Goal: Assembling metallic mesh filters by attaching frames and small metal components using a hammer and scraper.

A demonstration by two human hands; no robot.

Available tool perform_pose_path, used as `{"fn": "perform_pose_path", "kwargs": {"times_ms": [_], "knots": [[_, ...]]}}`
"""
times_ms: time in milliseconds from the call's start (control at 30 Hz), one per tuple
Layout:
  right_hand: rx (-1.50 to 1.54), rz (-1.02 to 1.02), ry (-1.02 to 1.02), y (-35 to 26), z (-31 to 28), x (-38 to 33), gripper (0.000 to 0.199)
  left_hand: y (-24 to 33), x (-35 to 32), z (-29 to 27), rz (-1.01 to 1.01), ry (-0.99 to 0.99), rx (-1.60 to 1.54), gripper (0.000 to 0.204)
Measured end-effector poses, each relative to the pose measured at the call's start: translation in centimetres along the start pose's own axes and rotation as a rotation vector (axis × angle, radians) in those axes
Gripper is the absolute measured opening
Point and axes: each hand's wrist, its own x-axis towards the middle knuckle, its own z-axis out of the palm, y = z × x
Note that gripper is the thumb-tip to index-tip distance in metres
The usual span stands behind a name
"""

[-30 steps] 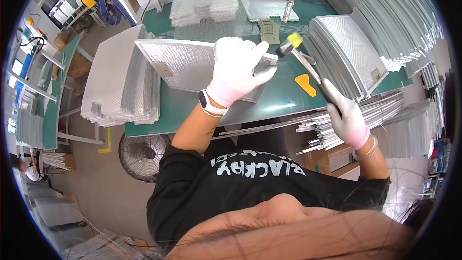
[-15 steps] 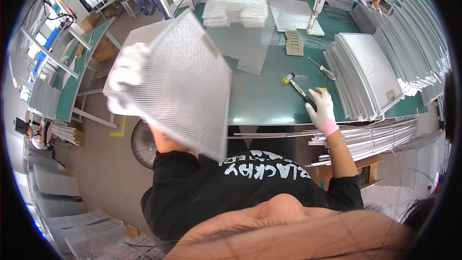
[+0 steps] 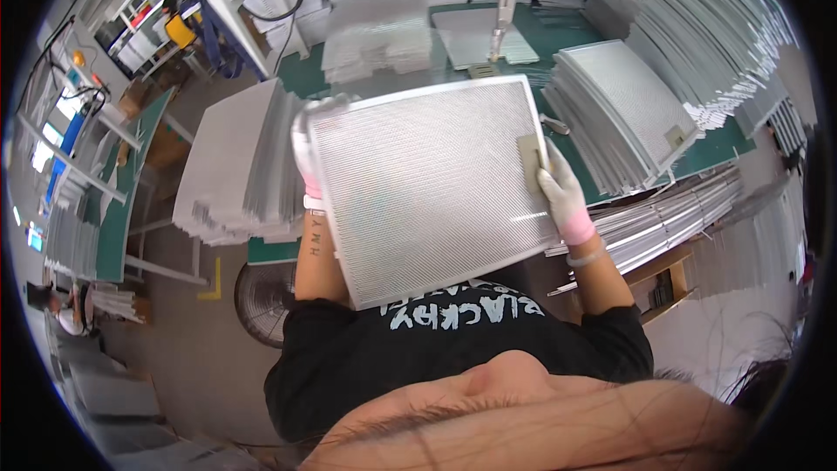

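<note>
A: ok where's the panel at? clock centred on it pls, 12 is the top of the view

B: the silver ribbed panel (image 3: 418, 201) is up in front of the black shirt (image 3: 349, 358), covering part of the green table (image 3: 275, 251). Beige patch (image 3: 530, 161) on it between 2 and 3.

A: and the hands?

B: both grasping it. Left hand (image 3: 305, 144) (white glove, pink cuff) has the edge near 10, fingers partly hidden so can't tell exactly how they wrap. Right hand (image 3: 563, 187), same kind of glove, grips the edge at 3.

A: what's around it?

B: stack of panels (image 3: 227, 148) at 9, another tilted stack (image 3: 632, 92) at 2, with a tool handle (image 3: 555, 126) lying just beside that one. Metal strips (image 3: 649, 214) at 3, floor fan (image 3: 260, 301) at 8, hanging tool (image 3: 503, 13) near 1, and a shiny pile (image 3: 377, 35) around 11.
</note>
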Motion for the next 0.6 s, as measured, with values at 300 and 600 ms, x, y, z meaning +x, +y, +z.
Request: {"fn": "perform_pose_path", "kwargs": {"times_ms": [300, 600], "knots": [[-0.205, -0.135, 0.744, -7.2, -13.5, -4.8, 0.051, 12.2, -5.4, 1.1, 0.437, -0.129, 1.479, 0.037], [-0.072, -0.044, 0.936, -1.9, -30.2, 6.4, 0.053, 22.9, -6.9, -13.2, -0.483, 0.211, 2.431, 0.067]]}}
